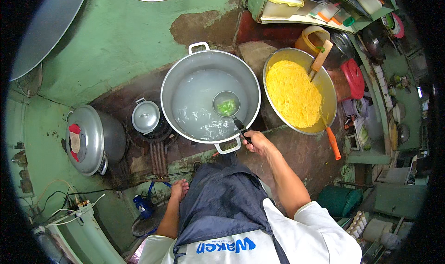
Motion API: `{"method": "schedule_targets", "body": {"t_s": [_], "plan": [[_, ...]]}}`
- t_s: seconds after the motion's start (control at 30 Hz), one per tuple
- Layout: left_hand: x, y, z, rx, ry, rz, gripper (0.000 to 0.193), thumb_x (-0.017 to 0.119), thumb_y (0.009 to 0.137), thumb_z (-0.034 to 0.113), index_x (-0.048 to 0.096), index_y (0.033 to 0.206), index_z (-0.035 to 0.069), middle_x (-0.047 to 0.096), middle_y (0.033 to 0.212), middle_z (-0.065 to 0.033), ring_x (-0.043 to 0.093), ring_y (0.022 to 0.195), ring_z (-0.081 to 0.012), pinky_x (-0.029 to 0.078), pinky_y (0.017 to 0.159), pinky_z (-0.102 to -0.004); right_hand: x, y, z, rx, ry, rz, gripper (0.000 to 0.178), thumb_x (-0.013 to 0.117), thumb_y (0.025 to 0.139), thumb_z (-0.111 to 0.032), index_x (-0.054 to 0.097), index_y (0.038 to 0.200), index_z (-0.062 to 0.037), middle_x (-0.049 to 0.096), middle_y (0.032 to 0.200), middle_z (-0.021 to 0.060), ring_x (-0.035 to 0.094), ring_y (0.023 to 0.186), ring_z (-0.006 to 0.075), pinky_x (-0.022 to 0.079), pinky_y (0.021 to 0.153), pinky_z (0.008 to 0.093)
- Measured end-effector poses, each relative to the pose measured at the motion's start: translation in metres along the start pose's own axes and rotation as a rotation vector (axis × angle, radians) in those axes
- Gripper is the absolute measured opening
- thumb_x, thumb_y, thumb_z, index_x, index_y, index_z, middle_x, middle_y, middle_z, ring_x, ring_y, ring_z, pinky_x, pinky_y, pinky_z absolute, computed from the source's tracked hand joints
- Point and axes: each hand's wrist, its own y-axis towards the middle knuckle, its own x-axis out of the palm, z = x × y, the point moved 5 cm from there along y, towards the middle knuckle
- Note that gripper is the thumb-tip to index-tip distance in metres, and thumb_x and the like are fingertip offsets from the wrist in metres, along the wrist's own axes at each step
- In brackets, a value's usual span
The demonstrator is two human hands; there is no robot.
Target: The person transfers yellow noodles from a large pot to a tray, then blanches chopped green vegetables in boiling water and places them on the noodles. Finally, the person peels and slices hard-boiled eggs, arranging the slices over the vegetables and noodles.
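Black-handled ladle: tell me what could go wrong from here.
If the ladle tips in the right hand, its green pieces could spill into the liquid in the large metal pot.
That hand is close to the pot's rim and lower handle; if the metal is hot, which I can't tell, it might get burned.
An orange-handled utensil juts past the rim of the noodle basin, so the right forearm could knock it.

Green wall (peeling in places), crowded shelf
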Motion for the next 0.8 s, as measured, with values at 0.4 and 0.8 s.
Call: {"method": "schedule_targets", "body": {"t_s": [0.4,0.8], "plan": [[0.045,-0.005,-0.009,0.054,0.02,-0.006,0.024,0.062,0.095,0.035,0.069,0.106,0.015,0.072,0.086,0.0,0.064,0.064,-0.012,0.052,0.055,-0.0294,-0.011,0.005,-0.004,0.036,-0.006,-0.108,0.016,0.041,0.102,-0.02,0.052,0.101,-0.0075,0.053,0.071,0.0013,0.038,0.047,0.0087,0.027,0.043,0.0271],[0.113,-0.041,-0.042,0.057,-0.203,0.056,0.021,0.062,0.096,0.029,0.071,0.106,0.013,0.072,0.085,-0.0037,0.067,0.064,-0.0148,0.055,0.054,-0.0307,-0.023,0.008,-0.007,0.053,-0.041,-0.207,0.02,0.045,0.102,-0.02,0.053,0.112,-0.0052,0.054,0.073,0.0023,0.038,0.048,0.0091,0.028,0.043,0.026]]}}
